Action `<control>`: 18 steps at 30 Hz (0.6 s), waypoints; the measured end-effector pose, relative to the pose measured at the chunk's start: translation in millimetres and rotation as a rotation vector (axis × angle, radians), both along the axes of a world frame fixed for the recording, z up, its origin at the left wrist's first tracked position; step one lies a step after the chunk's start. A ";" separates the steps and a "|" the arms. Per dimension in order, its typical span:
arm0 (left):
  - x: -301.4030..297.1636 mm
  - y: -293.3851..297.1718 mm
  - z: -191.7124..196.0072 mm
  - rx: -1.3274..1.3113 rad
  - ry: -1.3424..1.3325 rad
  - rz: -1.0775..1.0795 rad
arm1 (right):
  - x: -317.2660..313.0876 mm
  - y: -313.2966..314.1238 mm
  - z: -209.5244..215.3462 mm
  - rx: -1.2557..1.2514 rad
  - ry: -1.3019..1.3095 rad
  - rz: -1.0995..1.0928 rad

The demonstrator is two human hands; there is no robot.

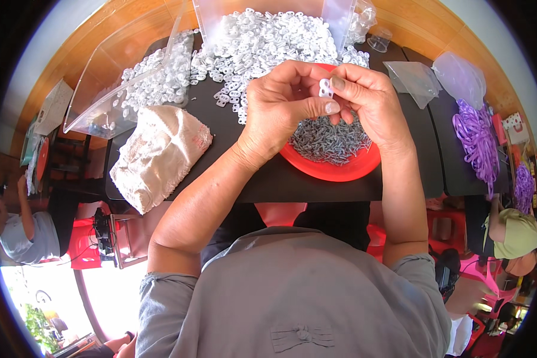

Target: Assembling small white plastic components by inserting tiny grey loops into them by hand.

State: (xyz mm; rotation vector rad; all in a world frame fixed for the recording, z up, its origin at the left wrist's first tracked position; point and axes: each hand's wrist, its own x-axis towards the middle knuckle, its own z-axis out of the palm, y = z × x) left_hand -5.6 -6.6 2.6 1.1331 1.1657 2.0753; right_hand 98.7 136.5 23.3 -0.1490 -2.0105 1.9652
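Black tabletop [265, 188] supports the red bowl [328, 173]; above it, our right hand [376, 104] pinches a white two-holed piece [325, 88], long axis pointing away from us; our left hand [274, 104], fingers curled, sits just left, contact unclear.

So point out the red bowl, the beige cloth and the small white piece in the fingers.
Red bowl [339, 172], head view: near wall.
Beige cloth [160, 148], head view: middle.
Small white piece [325, 89], head view: visible face.

It seems a small assembly workshop. White plastic pieces [271, 37] lie heaped beyond the grip, and a red bowl [331, 172] of screws [327, 145] sits beneath it.
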 end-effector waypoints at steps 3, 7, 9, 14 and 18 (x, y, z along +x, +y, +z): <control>0.9 -0.7 0.8 0.025 0.002 -0.006 | 0.7 0.2 0.9 -0.020 0.000 0.023; 2.1 -4.2 3.3 0.021 0.003 -0.022 | 1.2 -3.4 2.7 -0.070 -0.002 0.064; 5.1 -5.6 4.1 0.027 -0.033 -0.024 | 1.4 -5.7 2.2 -0.101 -0.012 0.063; 7.8 -10.9 3.4 0.024 -0.016 0.011 | 0.7 -9.3 -2.1 -0.163 0.004 0.086; 7.5 -11.5 -0.3 0.067 0.011 -0.008 | 1.9 -11.5 -2.2 -0.130 0.036 0.112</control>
